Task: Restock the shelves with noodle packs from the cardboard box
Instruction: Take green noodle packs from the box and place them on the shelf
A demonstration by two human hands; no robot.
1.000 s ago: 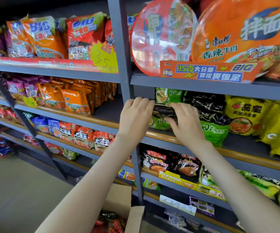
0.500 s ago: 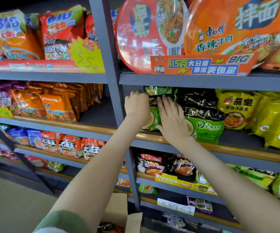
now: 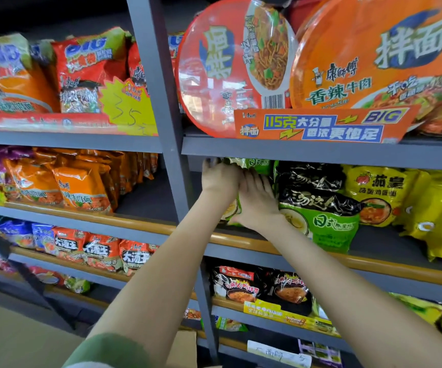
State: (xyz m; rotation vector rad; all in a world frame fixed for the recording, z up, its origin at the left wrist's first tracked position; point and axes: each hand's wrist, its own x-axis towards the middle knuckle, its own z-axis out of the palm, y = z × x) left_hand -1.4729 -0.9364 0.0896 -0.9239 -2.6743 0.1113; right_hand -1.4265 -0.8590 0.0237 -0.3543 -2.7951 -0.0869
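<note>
**Green noodle pack held upright just right of the grey post**

Green and standing on end, the noodle pack (image 3: 257, 164) is on the middle shelf (image 3: 368, 244), just right of the grey post (image 3: 172, 155) and first in its row from that post. Your left hand (image 3: 221, 179) is on the pack's upper corner nearest the post. Its fingers (image 3: 212, 163) are curled over the top edge and grip it, tight under the shelf board above. Your right hand (image 3: 257, 201) lies on the pack's front face, fingers straight and pressing flat rather than wrapped round anything. Your two hands are close side by side, and most of the pack is hidden behind them.

Further right of the post on the same shelf, black-and-green packs (image 3: 318, 208) stand just beside the one you hold, then a group of yellow packs (image 3: 374, 192). Right of the post on the shelf above, two big round noodle bowls (image 3: 238, 67) lean on their sides behind an orange sign (image 3: 320, 126).

Left of the post, at the level of your hands, orange packs (image 3: 82, 187) stand in a row. A yellow star-shaped price tag (image 3: 127, 110) hangs on the shelf above them. Low down, right of the post, black packs (image 3: 235, 285) sit one shelf under your hands.

At the foot of the post, a flap of the cardboard box (image 3: 185, 346) shows between your forearms. What is inside it is out of view. A green sleeve (image 3: 108, 351) covers your left upper arm.
</note>
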